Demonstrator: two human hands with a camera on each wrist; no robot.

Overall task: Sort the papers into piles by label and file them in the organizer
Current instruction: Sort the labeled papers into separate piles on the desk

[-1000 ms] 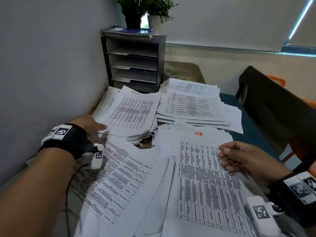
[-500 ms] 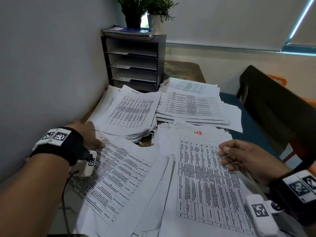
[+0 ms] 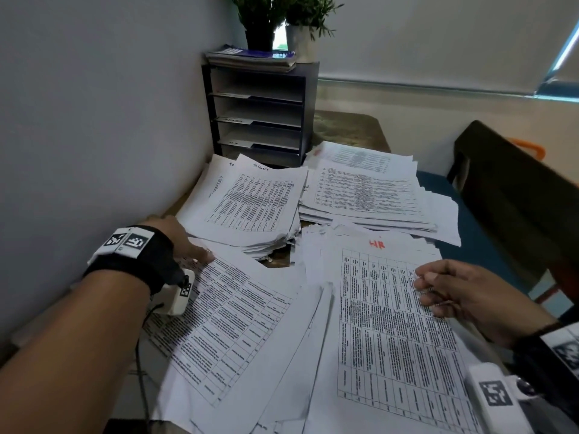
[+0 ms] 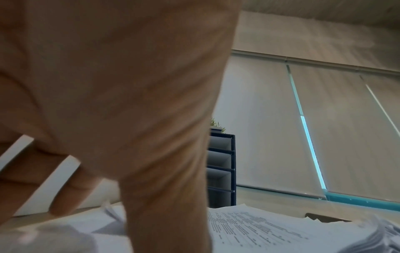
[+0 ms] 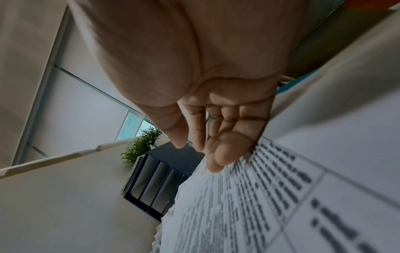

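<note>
Several piles of printed table sheets cover the desk. A dark organizer with shelf slots stands at the back against the wall. In front of it lie a far-left pile and a far-right pile. Nearer me are a slanted left pile and a pile topped by a sheet marked HR in red. My left hand rests with spread fingers on the top edge of the slanted left pile. My right hand lies loosely curled on the HR sheet, fingertips touching the paper and holding nothing.
Two potted plants and a stack of booklets sit on top of the organizer. The grey wall runs close along the left. A dark chair back and a blue seat stand at the right. Bare table shows behind the piles.
My left hand has drawn back toward me, from the far-left pile to the top edge of the slanted near-left pile. The right hand has stayed on the HR sheet.
</note>
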